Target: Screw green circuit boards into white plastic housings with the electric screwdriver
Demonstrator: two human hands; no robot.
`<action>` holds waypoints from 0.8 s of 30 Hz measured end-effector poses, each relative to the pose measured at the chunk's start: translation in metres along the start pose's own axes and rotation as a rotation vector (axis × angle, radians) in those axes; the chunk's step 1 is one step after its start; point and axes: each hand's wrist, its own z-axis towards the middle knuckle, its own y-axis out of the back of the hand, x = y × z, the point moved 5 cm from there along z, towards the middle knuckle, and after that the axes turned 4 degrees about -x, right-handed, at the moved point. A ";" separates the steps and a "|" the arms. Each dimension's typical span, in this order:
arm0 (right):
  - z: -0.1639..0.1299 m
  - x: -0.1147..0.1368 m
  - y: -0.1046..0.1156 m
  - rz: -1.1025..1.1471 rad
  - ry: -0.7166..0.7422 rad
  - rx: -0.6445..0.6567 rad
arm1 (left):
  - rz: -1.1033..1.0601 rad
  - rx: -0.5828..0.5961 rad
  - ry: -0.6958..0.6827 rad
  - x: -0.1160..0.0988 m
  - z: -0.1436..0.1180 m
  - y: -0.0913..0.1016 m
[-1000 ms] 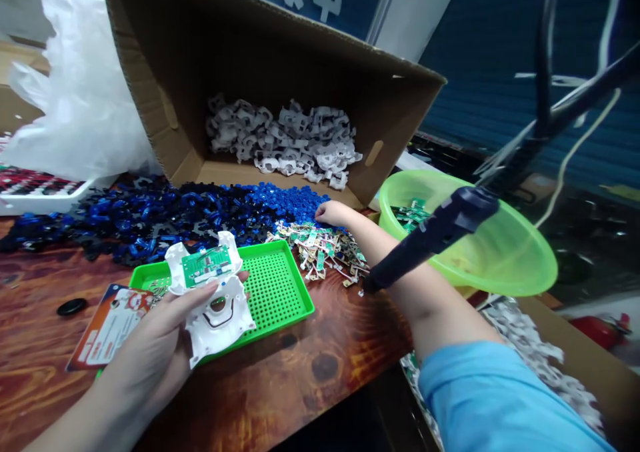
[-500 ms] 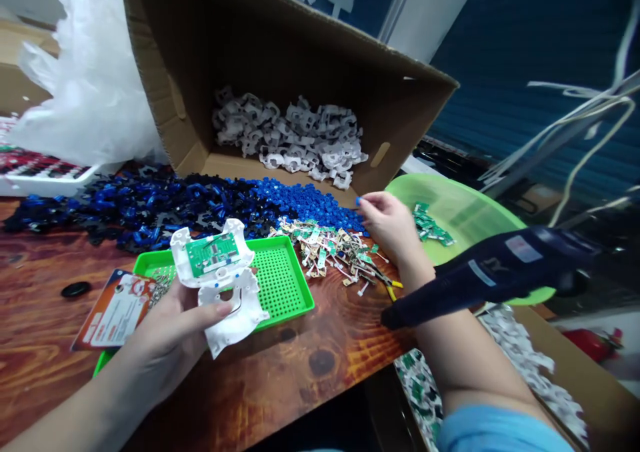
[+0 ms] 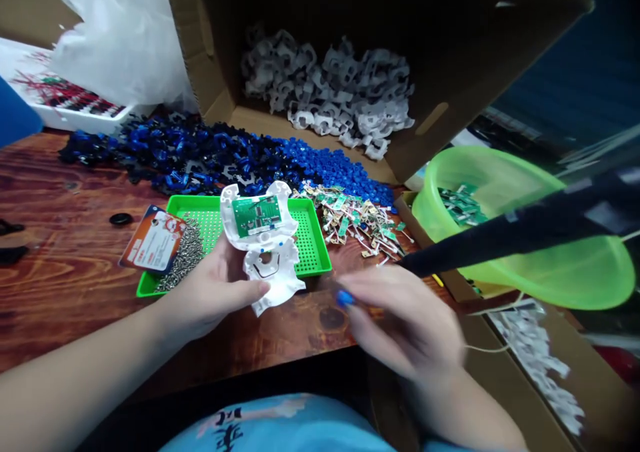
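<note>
My left hand (image 3: pixel 215 289) grips a white plastic housing (image 3: pixel 275 285), its thumb pressed on the lower part. A green circuit board (image 3: pixel 257 213) sits in the upper part of the housing. To the right, my right hand (image 3: pixel 405 319) is blurred by motion, with a small blue plastic piece (image 3: pixel 345 298) pinched between thumb and fingers. The two hands are apart. Behind the housing lies a green perforated tray (image 3: pixel 313 239), with many small screws (image 3: pixel 185 255) in its left end and a printed card (image 3: pixel 154 239) over its edge.
A large cardboard box (image 3: pixel 200 59) holds white plastic parts (image 3: pixel 330 92). In front of it are heaps of black-and-blue parts (image 3: pixel 200 152), blue pieces (image 3: pixel 335 172) and small wired boards (image 3: pixel 355 219). A dark electric screwdriver (image 3: pixel 500 222) crosses a light-green basin (image 3: pixel 590 279) at right.
My right hand has come from the blue heap toward the housing, carrying a blue piece. My left hand still holds the housing. The camera view has shifted.
</note>
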 end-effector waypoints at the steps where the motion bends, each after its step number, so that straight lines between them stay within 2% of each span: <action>1: 0.009 0.004 -0.016 0.010 0.096 0.033 | 0.005 0.011 -0.009 -0.001 0.000 -0.001; 4: 0.031 -0.002 -0.047 -0.037 0.172 0.009 | 0.017 0.052 -0.078 -0.006 -0.002 -0.003; 7: 0.039 -0.009 -0.061 -0.103 0.145 0.004 | 0.024 0.072 -0.136 -0.010 -0.003 -0.005; 11: 0.040 -0.008 -0.063 -0.150 0.142 0.006 | 0.021 0.071 -0.148 -0.010 -0.002 -0.006; 17: 0.043 -0.009 -0.068 -0.277 0.118 0.102 | 0.074 0.005 -0.177 -0.010 -0.002 -0.002; 21: 0.046 -0.010 -0.063 -0.233 0.084 0.114 | 0.086 -0.030 -0.140 -0.011 -0.003 -0.003; 24: 0.052 -0.012 -0.056 -0.153 0.091 0.209 | 0.051 -0.034 -0.114 -0.010 -0.001 -0.003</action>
